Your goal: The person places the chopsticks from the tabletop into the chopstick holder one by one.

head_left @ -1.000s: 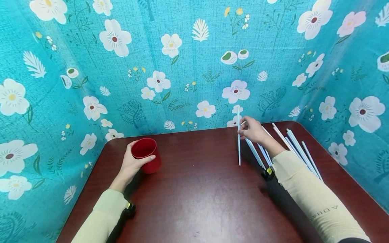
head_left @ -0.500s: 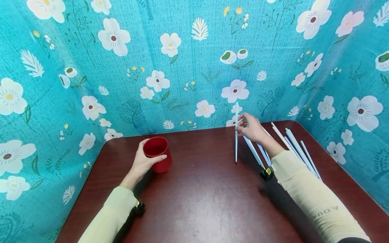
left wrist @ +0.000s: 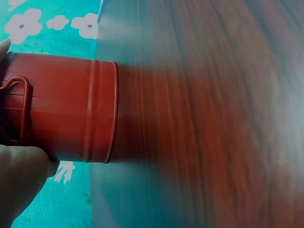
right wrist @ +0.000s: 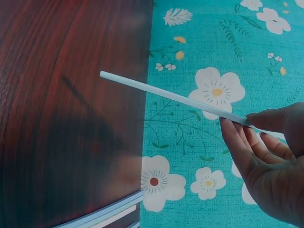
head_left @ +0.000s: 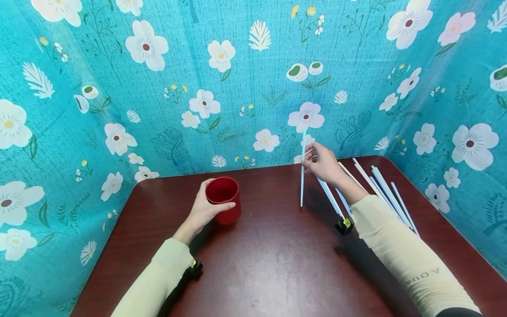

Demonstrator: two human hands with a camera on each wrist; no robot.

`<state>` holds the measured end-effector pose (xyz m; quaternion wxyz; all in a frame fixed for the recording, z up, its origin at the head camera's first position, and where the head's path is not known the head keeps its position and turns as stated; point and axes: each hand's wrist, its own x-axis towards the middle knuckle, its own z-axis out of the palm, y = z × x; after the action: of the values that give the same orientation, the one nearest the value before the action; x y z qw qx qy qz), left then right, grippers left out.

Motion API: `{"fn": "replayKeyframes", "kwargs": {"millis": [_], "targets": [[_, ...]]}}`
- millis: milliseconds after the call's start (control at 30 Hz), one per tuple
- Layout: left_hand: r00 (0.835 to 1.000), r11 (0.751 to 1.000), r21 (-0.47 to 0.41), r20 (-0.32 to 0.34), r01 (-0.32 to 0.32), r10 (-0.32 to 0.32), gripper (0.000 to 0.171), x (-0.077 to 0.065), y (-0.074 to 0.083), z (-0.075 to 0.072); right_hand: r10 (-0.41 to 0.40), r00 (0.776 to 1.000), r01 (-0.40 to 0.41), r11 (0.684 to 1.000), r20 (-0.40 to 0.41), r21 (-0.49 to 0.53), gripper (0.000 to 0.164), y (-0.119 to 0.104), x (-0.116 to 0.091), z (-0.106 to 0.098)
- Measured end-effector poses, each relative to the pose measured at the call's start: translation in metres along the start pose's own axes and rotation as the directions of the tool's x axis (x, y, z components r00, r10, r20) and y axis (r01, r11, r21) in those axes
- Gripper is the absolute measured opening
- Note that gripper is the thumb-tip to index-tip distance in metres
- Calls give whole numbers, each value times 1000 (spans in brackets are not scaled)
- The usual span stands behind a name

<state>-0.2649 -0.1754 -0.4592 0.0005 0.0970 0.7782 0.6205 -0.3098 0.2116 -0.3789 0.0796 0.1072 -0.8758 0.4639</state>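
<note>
Left hand [head_left: 203, 209] gripped the cup [left wrist: 64, 108], probably stiff, material hard to tell; right hand [head_left: 322, 164] pinched the stick [right wrist: 174, 98], seemingly light, rigid, best held mid-length.

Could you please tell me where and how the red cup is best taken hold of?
I would grip the red cup round its upper wall from the left, as the left hand does: the wall is round and roughly upright, and this leaves the open mouth uncovered. The wire handle on its wall looks thin, so seems the lesser choice.
</note>
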Motion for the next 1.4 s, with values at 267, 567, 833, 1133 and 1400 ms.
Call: {"fn": "replayKeyframes", "kwargs": {"millis": [267, 567, 833, 1133, 1400], "targets": [[999, 1000, -2, 20, -26, 26, 93, 6, 7, 14, -85, 996, 85, 996, -18, 14, 28, -18, 7, 8], [995, 999, -32, 96, -4, 7, 96, -1, 5, 44, -120, 992, 122, 988, -28, 97, 29, -38, -8, 19], [988, 999, -22, 154, -25, 28, 95, 4, 10, 61, -162, 984, 170, 978, -69, 119, 30, -58, -4, 20], [983, 999, -14, 177, -37, 38, 95, 7, 14, 73, -226, 968, 241, 958, -110, 157, 30, -91, 0, 16], [979, 999, -30, 199, -30, 35, 95, 7, 16, 82, -240, 967, 251, 955, -87, 157, 31, -101, 2, 22]]}}
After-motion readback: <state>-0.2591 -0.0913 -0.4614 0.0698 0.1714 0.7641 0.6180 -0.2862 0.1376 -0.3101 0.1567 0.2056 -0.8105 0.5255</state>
